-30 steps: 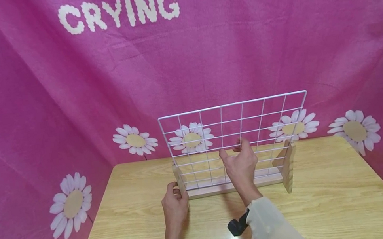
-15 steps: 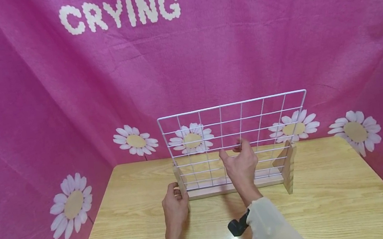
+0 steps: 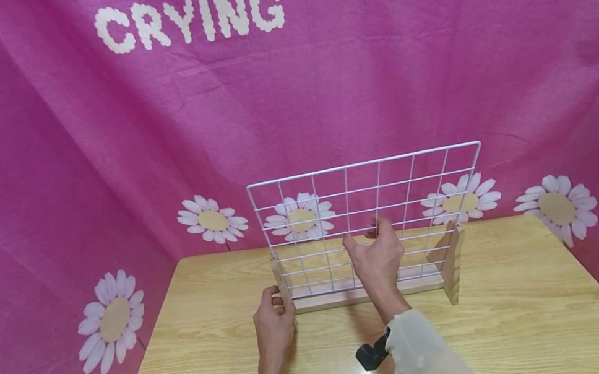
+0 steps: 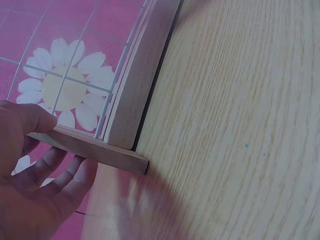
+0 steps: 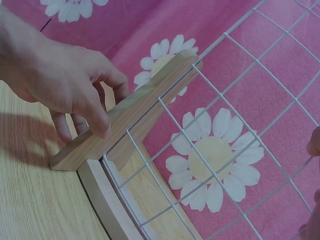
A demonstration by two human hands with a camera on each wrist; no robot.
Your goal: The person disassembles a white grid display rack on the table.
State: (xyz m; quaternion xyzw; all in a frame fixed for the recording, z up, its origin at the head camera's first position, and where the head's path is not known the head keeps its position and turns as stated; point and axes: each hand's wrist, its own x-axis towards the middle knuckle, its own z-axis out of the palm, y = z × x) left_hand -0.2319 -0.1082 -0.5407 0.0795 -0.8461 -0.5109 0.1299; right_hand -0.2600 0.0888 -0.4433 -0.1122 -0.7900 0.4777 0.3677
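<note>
A white wire grid panel (image 3: 330, 208) stands in a low wooden stand, leaning back. My left hand (image 3: 274, 324) pinches the stand's left wooden side piece (image 5: 125, 115), thumb on its inner face and fingers along the outside. The left wrist view has that side piece (image 4: 90, 150) between thumb and fingers. In front of the grid's middle, my right hand (image 3: 378, 261) grips its wires, with fingertips partly behind them. Only bits of the right fingers (image 5: 314, 142) enter the right wrist view. A wooden front rail (image 3: 330, 298) runs along the bottom to the right side piece (image 3: 452, 265).
The stand rests on a light wood-grain table (image 3: 527, 308). Behind and at both sides hangs a magenta cloth (image 3: 376, 78) with daisies and white lettering. Black cameras (image 3: 373, 352) are strapped at both wrists.
</note>
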